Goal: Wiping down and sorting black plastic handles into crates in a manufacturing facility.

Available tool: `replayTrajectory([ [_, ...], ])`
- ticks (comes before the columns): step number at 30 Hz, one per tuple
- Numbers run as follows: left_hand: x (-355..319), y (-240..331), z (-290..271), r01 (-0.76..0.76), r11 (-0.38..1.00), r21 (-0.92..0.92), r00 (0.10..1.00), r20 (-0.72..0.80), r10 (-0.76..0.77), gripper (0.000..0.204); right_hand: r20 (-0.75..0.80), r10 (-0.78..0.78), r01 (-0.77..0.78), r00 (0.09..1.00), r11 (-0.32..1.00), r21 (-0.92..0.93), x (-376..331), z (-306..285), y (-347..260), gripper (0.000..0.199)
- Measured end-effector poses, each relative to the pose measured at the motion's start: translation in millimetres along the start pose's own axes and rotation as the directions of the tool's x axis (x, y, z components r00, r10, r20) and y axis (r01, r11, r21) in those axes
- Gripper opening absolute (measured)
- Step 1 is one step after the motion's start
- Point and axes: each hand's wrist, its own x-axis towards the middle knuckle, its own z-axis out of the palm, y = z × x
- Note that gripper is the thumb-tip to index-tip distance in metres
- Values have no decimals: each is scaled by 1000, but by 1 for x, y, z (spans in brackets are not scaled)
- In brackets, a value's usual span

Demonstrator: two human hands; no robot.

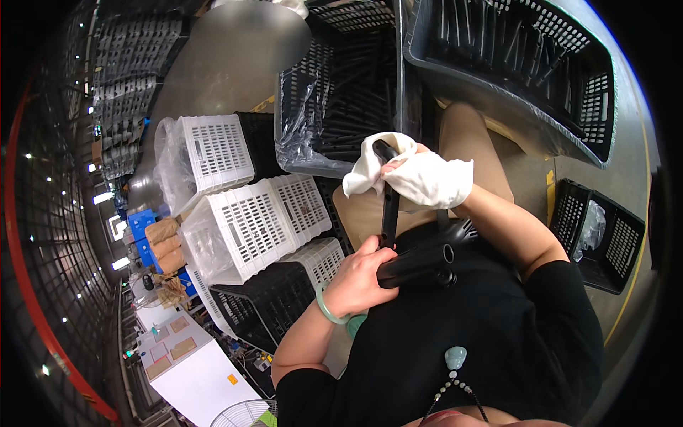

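Grasping a slim black tube (390,213) with holes along its side, just toward three o'clock from centre, with the bare left hand (359,277) at six around its lower end and the right hand (435,178) at two closed on its upper end through a white cloth (365,169). Having thicker, hollow black tubes (416,263) just beside, at four; facing, farther out, a film-lined black plastic crate (309,85) at twelve.

Black crate rim (313,169) as barrier beyond the white cloth (365,173), apparently free floor (530,178) right of the knee (466,132)
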Motion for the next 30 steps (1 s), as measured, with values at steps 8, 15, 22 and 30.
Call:
replayTrajectory([
  [8,-7,-17,-3,166,829,-534,973,224,-51,58,192,-262,314,946,889,-333,-6,28,-23,29],
  [15,-3,-25,6,130,757,-640,977,212,11,62,71,-68,77,995,988,-133,6,-2,-15,13],
  [22,-7,-53,11,34,294,-955,977,93,190,34,-62,-198,175,978,949,-263,20,-3,-30,21],
  [30,-9,-61,25,0,206,-979,985,35,168,34,238,-448,13,862,-449,-893,27,-12,-30,38],
])
